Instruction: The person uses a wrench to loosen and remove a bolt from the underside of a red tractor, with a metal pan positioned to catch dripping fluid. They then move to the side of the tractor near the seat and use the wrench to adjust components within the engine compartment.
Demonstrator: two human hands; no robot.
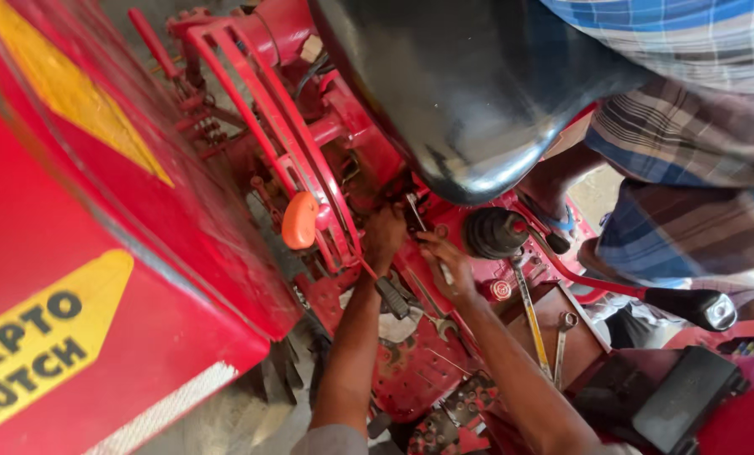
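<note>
Centre frame: right hand [446, 259] grips a spanner [417, 214] beside the left hand [384, 238] (grip unclear); cramped quarters risk slippage.

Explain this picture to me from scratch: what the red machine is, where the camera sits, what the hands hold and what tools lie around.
The camera sits on a person's head and looks down their arms. The red machine looks like a tractor, seen from above, with a black seat at the top. The left hand reaches in beside an orange lever knob. The right hand holds a slim metal wrench against a part under the seat. More wrenches lie on the red floor plate, near a black round knob. At top right stands another person in checked cloth, one sandalled foot on the machine.
</note>
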